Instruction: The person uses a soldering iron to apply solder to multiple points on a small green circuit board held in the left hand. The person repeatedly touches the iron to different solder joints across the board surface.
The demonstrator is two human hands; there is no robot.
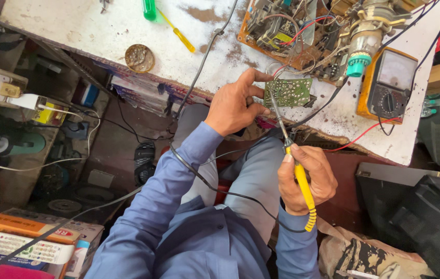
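My left hand [234, 102] grips a small green circuit board [289, 92] by its left edge, holding it just over the near edge of the white workbench [101, 31]. In my right hand [308, 178] is a yellow-handled soldering iron [301, 181]. Its metal tip reaches up to the left side of the green board. The iron's black cord loops from the handle's end across my lap and blue sleeves.
On the bench lie a large brown circuit board with wires [287, 31], an orange-cased analog meter [388, 85], a round tin [139, 57] and a green-and-yellow screwdriver [171, 23]. Boxes [28, 243] sit at lower left, a dark casing [416, 212] at right.
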